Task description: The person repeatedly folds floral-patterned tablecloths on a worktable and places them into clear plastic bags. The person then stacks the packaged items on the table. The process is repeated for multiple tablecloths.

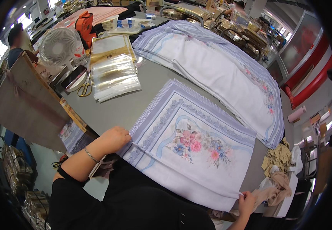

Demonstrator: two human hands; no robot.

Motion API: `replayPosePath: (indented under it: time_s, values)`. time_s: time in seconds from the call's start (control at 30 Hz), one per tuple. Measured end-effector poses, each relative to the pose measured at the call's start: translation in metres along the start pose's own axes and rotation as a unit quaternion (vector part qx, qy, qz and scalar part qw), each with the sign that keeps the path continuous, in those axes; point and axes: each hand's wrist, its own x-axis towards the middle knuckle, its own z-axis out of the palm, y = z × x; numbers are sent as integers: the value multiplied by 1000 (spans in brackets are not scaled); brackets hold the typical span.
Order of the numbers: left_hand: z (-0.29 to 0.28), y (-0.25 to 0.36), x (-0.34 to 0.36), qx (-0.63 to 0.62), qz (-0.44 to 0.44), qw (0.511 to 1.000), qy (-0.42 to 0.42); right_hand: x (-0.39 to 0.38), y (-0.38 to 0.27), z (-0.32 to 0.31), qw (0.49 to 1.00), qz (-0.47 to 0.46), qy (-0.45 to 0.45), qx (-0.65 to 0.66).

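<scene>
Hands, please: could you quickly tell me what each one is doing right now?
Left hand: closed, gripping the floral cloth's left edge.
Right hand: pinching the cloth's near right corner.

I see everything through one wide fisheye camera on my head, tilted down and forward over the grey table [135,103]. My forearms enter from the near edge, close below the lens, with my left hand [114,138] and right hand [247,202] near me. Far things shrink, and straight edges curve toward the dark rim.
</scene>
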Motion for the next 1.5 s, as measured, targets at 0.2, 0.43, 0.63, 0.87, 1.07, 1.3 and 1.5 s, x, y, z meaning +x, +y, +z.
replayPosePath:
  time_s: [0.2, 0.43, 0.63, 0.87, 1.07, 1.3, 1.5]
  values:
    - [-8, 10, -13, -13, -17, 1000, 0, -3, 1, -2, 1000, -3, 5, -5]
    - [-17, 22, -32, -41, -20, 999, -30, -4, 7, 0, 1000, -3, -1, -4]
    - [-22, 24, -37, -27, -42, 997, -60, -1, 8, -1, 1000, -16, -4, 12]
    - [-35, 22, -34, -140, -3, 987, -85, -3, 3, -4, 1000, -12, -3, 2]
    - [-45, 20, -22, -292, -38, 952, -83, -3, 7, -5, 999, -23, 7, -22]
    - [-14, 11, 21, -132, 2, 990, -54, -4, -7, -3, 999, 1, 6, -40]
    - [7, -3, 46, -61, 12, 993, -103, -7, -1, -4, 999, -42, 12, -14]
